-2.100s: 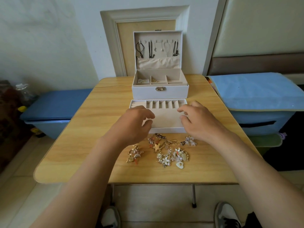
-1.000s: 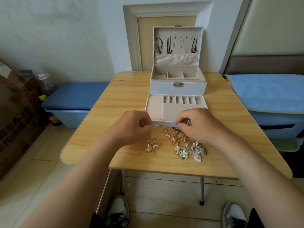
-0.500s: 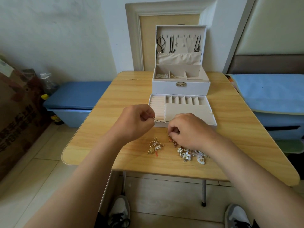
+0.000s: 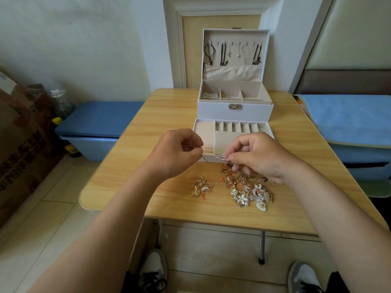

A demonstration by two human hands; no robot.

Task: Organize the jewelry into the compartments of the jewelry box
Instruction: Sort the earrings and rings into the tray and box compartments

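pale wood table (image 4: 148,127) up front, and both hands are working right over its middle. left hand (image 4: 177,153) is curled tight, thumb and forefinger pinching a fine wire (image 4: 202,147), too small to say what kind of piece it is. right hand (image 4: 260,157) is curled too, fingertips nipping a slim metal pin (image 4: 222,158) that pokes out leftward toward the other hand. whether wire and pin join up, can't tell.

just beneath the right hand lies the big jewelry pile (image 4: 247,190), gold loops and white flower pieces tangled together on the wood, its far edge partly tucked under the fingers. a smaller cluster (image 4: 201,188) of gold bits sits apart to its left, near the left wrist.

behind the hands, the tray (image 4: 267,129) rests flat on the table, ring rolls on its left side, a row of small slots along the back. touching it from behind is the white jewelry box (image 4: 234,113), lid (image 4: 232,39) upright with dark cords and chains hanging inside, and a few small pieces in the left and middle compartments.
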